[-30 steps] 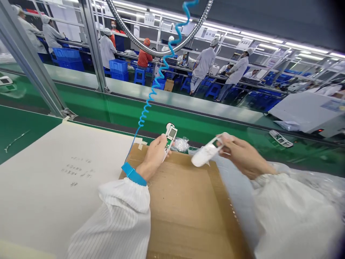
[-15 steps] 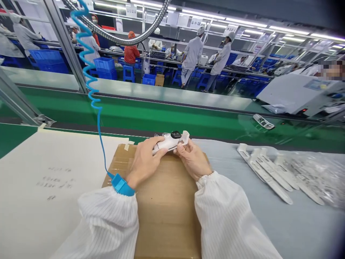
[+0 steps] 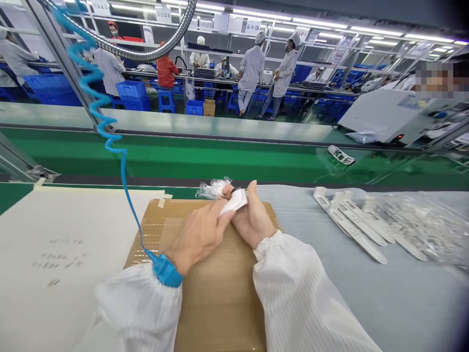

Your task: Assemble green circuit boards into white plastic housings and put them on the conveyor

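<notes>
A white plastic part [image 3: 234, 201] with a dark piece on its top is held over the far end of a brown cardboard sheet [image 3: 223, 293]. My left hand [image 3: 201, 230], with a blue wrist strap [image 3: 166, 270], grips the near left end of the part. My right hand [image 3: 253, 217] cups its right side, thumb pointing up and fingers behind and under it. Just beyond the cardboard lies crumpled clear plastic [image 3: 214, 188].
Several white curved parts [image 3: 351, 220] and a clear bag [image 3: 421, 225] lie at the right. A green conveyor [image 3: 220, 164] runs across, with a part [image 3: 340, 155] on it. A coiled blue cord [image 3: 126, 186] hangs at the left. People work far behind.
The white part has turned so that its end faces me and less of its length shows. My right hand has opened out beneath it. The view has shifted slightly to the right.
</notes>
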Available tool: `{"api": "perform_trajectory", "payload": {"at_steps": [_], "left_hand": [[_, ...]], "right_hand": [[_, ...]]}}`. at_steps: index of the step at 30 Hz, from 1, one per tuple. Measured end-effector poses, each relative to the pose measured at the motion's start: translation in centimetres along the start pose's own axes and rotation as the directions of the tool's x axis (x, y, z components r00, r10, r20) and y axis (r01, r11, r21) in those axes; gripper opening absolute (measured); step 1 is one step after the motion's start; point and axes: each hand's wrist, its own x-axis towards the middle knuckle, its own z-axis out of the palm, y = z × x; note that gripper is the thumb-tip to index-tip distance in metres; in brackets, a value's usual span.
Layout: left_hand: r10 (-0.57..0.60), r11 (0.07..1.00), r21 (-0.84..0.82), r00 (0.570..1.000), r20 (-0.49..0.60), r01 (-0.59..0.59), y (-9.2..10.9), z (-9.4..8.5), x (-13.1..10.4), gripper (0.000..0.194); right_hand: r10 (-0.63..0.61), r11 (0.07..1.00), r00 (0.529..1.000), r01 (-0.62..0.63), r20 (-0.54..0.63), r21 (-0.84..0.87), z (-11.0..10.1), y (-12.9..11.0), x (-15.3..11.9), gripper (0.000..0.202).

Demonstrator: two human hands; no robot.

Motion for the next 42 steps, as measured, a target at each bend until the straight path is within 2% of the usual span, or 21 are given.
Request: {"api": "perform_trajectory", "payload": {"at_steps": [3, 7, 9, 12, 13, 15, 18, 21, 26, 28, 30, 32, 34, 35, 37, 40, 42], "left_hand": [[-0.052, 0.96, 0.282, 0.987, 0.153, 0.007, 1.2, 0.3, -0.2, 0.051], [-0.042, 0.919, 0.393, 0.981, 0.19, -0.036, 1.4, 0.0, -0.1, 0.057], [-0.07, 0.917, 0.398, 0.989, 0.132, 0.012, 0.9, -0.1, 0.0, 0.055], [-0.077, 0.933, 0.341, 0.99, -0.121, 0.114, 0.0, -0.3, -0.1, 0.048], [-0.033, 0.95, 0.297, 0.977, -0.212, 0.097, -0.2, -0.3, -0.1, 0.047], [0.099, 0.972, 0.233, 0.941, -0.323, -0.022, -0.5, -0.1, -0.1, 0.046], [0.248, 0.954, 0.252, 0.906, -0.342, -0.166, -0.5, 0.4, 0.0, 0.04], [0.273, 0.941, 0.29, 0.896, -0.35, -0.173, -0.3, 0.7, 0.2, 0.042], [0.146, 0.98, 0.172, 0.953, -0.267, -0.102, -0.5, 0.0, 0.2, 0.042], [0.041, 0.997, 0.069, 0.969, -0.245, -0.025, -0.7, -0.5, 0.2, 0.036], [-0.134, 0.983, -0.155, 0.971, -0.199, 0.104, -1.0, -0.9, 0.4, 0.038], [-0.318, 0.867, -0.423, 0.946, -0.06, 0.265, -1.1, -1.1, 0.6, 0.054], [-0.415, 0.71, -0.591, 0.906, 0.087, 0.382, -1.0, -1.3, 0.9, 0.057], [-0.429, 0.658, -0.631, 0.893, 0.135, 0.412, -0.9, -1.4, 0.9, 0.057], [-0.43, 0.611, -0.667, 0.886, 0.174, 0.427, -0.5, -1.6, 1.0, 0.056], [-0.384, 0.627, -0.668, 0.905, 0.184, 0.402, 0.3, -2.0, 0.8, 0.059], [-0.344, 0.649, -0.658, 0.919, 0.194, 0.382, 0.7, -2.1, 0.6, 0.062]], "right_hand": [[0.149, 0.967, 0.984, -0.125, -0.096, 0.223, 0.6, -0.5, -0.6, 0.053], [0.167, 0.955, 0.98, -0.133, -0.108, 0.267, 0.6, -1.0, -0.8, 0.054], [0.153, 0.963, 0.988, -0.144, -0.021, 0.226, 0.5, -1.0, -0.8, 0.054], [0.125, 0.981, 0.975, -0.149, 0.182, 0.124, 0.6, -0.5, -0.8, 0.048], [0.114, 0.987, 0.964, -0.138, 0.24, 0.086, 0.7, -0.2, -0.9, 0.042], [0.082, 0.995, 0.95, -0.095, 0.301, 0.03, 0.9, 0.5, -1.1, 0.029], [0.03, 0.999, 0.954, -0.037, 0.298, 0.02, 1.2, 1.5, -1.3, 0.018], [0.021, 0.999, 0.968, -0.029, 0.249, 0.025, 1.3, 1.9, -1.3, 0.02], [0.028, 1.0, 0.98, -0.03, 0.195, 0.008, 0.9, 0.9, -0.9, 0.034], [-0.021, 1.0, 0.986, 0.02, 0.164, 0.012, 0.4, 0.3, -0.6, 0.039], [-0.086, 0.996, 0.979, 0.088, 0.182, 0.002, 0.0, -0.1, -0.4, 0.038], [-0.126, 0.991, 0.962, 0.135, 0.244, -0.021, -0.2, -0.1, -0.4, 0.037], [-0.155, 0.984, 0.947, 0.174, 0.281, -0.042, -0.4, 0.1, -0.4, 0.039], [-0.166, 0.981, 0.944, 0.189, 0.286, -0.053, -0.5, 0.3, -0.5, 0.04], [-0.192, 0.972, 0.94, 0.221, 0.283, -0.074, -0.5, 0.5, -0.6, 0.041], [-0.267, 0.939, 0.923, 0.314, 0.277, -0.142, -0.4, 0.8, -0.8, 0.044], [-0.343, 0.882, 0.897, 0.409, 0.277, -0.232, -0.4, 0.8, -0.8, 0.041]]}}
